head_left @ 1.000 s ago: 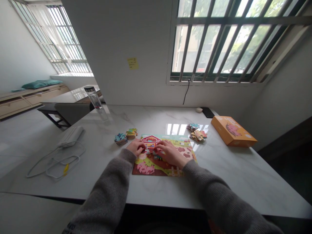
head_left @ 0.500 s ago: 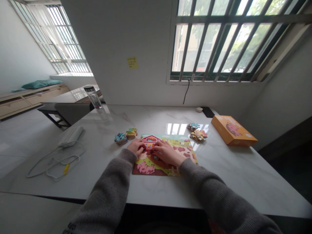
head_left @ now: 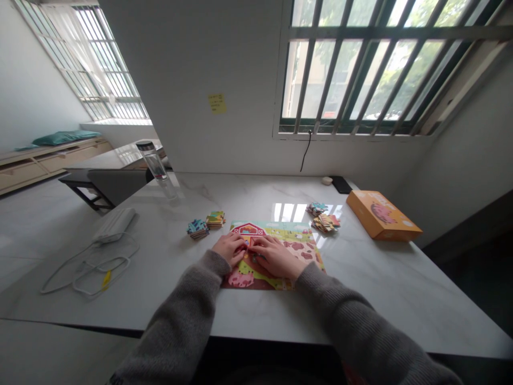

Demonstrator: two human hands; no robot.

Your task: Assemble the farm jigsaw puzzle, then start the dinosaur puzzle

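Note:
A farm picture puzzle [head_left: 300, 248] lies flat on the white marbled table, with a red barn at its upper left and a pink pig at its lower left. My left hand [head_left: 231, 248] rests on its left part, fingers bent and fingertips on the barn area. Beside it, my right hand [head_left: 276, 255] lies over the middle, its fingers pointing left and nearly meeting the left fingertips. Both hands press on the puzzle surface. Whether a small piece sits under the fingertips is hidden.
Stacks of puzzle pieces stand behind left [head_left: 216, 218] and behind right [head_left: 326, 222]. An orange box [head_left: 382, 215] lies at the right, near a black phone [head_left: 341, 185]. A glass bottle [head_left: 152, 160] stands back left; a white power strip [head_left: 114, 225] with cable lies left.
My left hand has shifted slightly right and down, uncovering more of the barn's left side. My right hand has stayed nearly in place, its fingers slightly moved toward the left fingertips.

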